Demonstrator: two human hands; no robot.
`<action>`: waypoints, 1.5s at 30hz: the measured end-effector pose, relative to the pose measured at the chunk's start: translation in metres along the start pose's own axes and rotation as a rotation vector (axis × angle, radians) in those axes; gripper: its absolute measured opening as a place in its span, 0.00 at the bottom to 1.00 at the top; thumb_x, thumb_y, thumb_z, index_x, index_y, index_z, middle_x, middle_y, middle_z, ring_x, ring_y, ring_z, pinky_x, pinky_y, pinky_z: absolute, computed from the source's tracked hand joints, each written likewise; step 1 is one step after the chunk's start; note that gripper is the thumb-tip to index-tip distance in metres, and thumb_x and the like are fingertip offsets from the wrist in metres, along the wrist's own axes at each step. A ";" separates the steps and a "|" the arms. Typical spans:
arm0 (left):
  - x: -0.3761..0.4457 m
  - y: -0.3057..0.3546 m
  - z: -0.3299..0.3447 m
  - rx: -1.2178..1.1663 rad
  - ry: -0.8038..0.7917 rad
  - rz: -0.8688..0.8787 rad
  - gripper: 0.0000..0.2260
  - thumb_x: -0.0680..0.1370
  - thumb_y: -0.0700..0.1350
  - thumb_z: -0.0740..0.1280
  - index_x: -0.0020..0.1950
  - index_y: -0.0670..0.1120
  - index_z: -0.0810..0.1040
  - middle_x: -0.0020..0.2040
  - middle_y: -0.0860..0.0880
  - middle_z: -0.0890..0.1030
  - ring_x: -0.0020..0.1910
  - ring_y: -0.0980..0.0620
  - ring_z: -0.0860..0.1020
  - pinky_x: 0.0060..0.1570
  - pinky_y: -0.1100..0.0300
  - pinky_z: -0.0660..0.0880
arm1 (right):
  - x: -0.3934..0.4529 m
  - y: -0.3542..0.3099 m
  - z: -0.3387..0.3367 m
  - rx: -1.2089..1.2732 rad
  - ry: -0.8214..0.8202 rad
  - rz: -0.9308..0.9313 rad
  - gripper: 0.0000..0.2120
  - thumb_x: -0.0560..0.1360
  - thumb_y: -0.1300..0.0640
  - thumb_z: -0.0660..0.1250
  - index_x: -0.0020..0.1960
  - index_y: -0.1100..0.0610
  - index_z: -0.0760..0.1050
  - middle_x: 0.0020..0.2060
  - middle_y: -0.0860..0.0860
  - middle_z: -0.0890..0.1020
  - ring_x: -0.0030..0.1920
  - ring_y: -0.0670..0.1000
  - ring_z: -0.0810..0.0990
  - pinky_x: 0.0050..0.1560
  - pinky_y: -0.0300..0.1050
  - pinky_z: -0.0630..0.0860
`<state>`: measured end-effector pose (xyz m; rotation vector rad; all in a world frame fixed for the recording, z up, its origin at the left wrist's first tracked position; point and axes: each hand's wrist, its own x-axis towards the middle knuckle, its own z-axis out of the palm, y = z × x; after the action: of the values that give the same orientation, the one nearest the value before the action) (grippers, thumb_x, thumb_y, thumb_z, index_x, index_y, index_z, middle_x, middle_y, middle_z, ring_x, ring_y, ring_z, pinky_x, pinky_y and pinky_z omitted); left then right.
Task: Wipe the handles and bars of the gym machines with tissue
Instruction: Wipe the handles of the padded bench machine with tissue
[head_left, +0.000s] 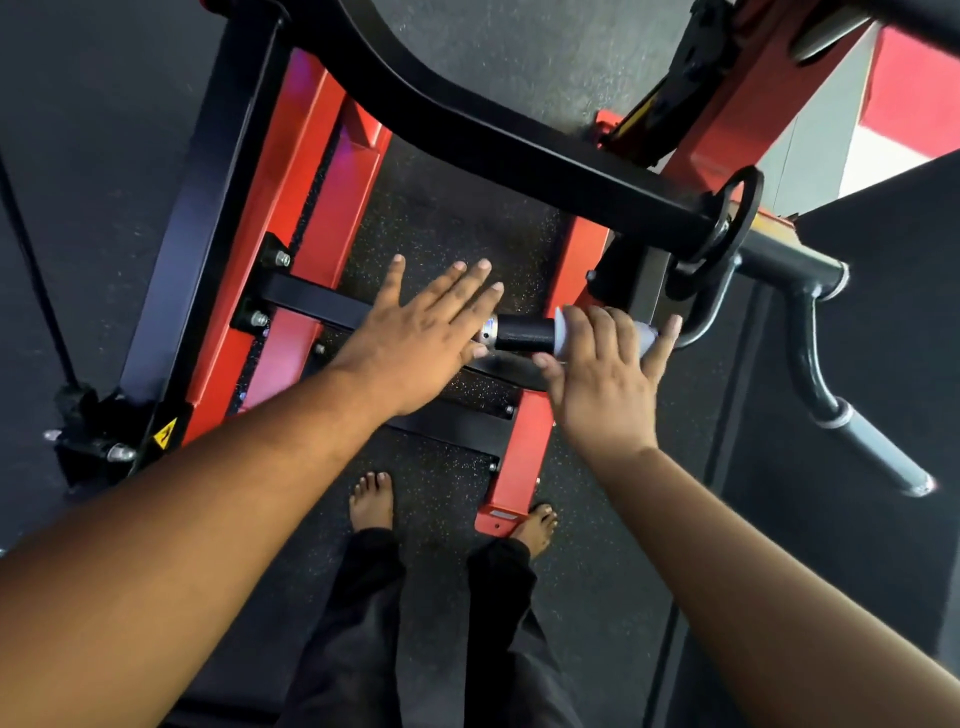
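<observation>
A black handle (524, 335) with a silver end cap sticks out to the left from the red and black gym machine. White tissue (563, 332) is wrapped round the handle. My right hand (605, 384) grips the tissue and the handle from above, with the thumb curled underneath. My left hand (421, 332) hovers flat, palm down and fingers straight, just left of the end cap. Its little finger lies close to the cap; I cannot tell if it touches. It holds nothing.
A thick curved black bar (467, 130) crosses above the handle and ends at a black weight plate (727, 223). Red frame beams (306, 208) run on the left. A second bent handle with a grey grip (878, 452) is on the right. My bare feet stand on the speckled rubber floor (447, 499).
</observation>
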<state>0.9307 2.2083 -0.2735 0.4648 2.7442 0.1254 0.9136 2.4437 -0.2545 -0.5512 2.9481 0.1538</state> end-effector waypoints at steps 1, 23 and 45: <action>-0.001 -0.001 0.001 -0.002 0.006 0.004 0.30 0.85 0.59 0.40 0.83 0.49 0.35 0.84 0.47 0.36 0.84 0.48 0.44 0.77 0.29 0.47 | 0.007 -0.014 0.002 0.027 0.002 -0.009 0.30 0.84 0.37 0.46 0.72 0.56 0.70 0.62 0.53 0.77 0.68 0.57 0.72 0.76 0.73 0.39; 0.041 0.039 -0.012 -0.061 -0.008 0.134 0.32 0.84 0.62 0.41 0.83 0.46 0.40 0.84 0.48 0.44 0.83 0.48 0.47 0.80 0.38 0.48 | -0.057 -0.023 0.020 1.937 0.204 1.217 0.16 0.83 0.59 0.60 0.68 0.58 0.78 0.60 0.55 0.84 0.65 0.56 0.81 0.70 0.57 0.74; 0.037 0.046 -0.009 0.010 0.064 0.072 0.31 0.84 0.61 0.41 0.84 0.46 0.44 0.84 0.48 0.46 0.84 0.46 0.48 0.80 0.39 0.49 | 0.027 -0.017 -0.025 2.786 0.329 1.175 0.43 0.72 0.22 0.57 0.60 0.61 0.78 0.54 0.56 0.83 0.56 0.56 0.82 0.71 0.58 0.73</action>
<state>0.9084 2.2640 -0.2702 0.5721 2.7924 0.1468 0.8918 2.4151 -0.2355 1.3027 0.5310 -2.7070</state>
